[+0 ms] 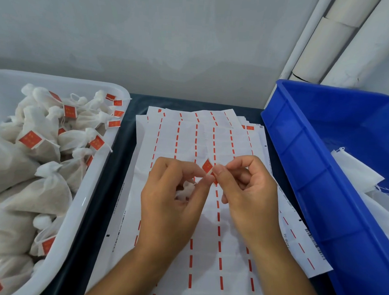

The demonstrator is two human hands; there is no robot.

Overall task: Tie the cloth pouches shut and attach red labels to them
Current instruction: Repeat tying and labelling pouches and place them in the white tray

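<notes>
The right hand (242, 188) pinches a red label (208, 166) above the sheets (189, 134) on the surface; the left hand (172, 197) cups a pouch (185, 191), presenting its neck for labelling; finished pouches fill the white tub (95, 188).

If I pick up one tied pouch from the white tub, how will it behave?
A tied pouch would probably sag and reshape, since the cloth slumps against its neighbours. It looks full, so likely somewhat weighty. It should not roll, and the red label may flap on its string.

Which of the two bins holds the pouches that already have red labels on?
The white bin on the left; its pouches carry red labels. The blue bin holds unlabelled white cloth.
</notes>
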